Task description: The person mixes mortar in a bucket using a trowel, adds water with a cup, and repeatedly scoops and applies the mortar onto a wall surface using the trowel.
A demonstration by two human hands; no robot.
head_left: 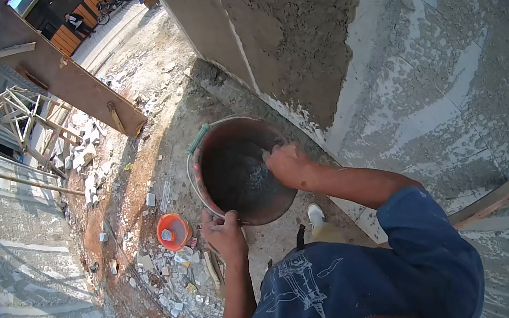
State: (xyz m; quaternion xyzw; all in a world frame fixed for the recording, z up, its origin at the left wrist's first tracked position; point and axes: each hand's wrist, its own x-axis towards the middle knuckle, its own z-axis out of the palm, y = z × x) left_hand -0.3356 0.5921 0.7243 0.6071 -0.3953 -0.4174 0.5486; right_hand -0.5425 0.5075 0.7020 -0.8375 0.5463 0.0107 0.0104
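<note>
A large reddish-brown bucket [280, 210] is in front of me, holding dark, wet-looking material [230, 172] with a shiny patch. Its wire handle, with a green grip [199, 138], rests against the far left side. My left hand [223, 235] is closed on the bucket's near left rim, thumb on top. At the right of the opening, my right hand [288, 164] reaches in over the rim with its fingers curled. Whatever it grips, if anything, is hidden by the hand and the dark contents.
Beside the bucket, a small orange pail [174, 231] stands among rubble [181, 282]. A partly plastered wall [412, 69] rises on the right, with a wooden plank [482, 204] near its base. A brown board [66, 68] and wooden trestles [24, 114] stand at left. People are far off.
</note>
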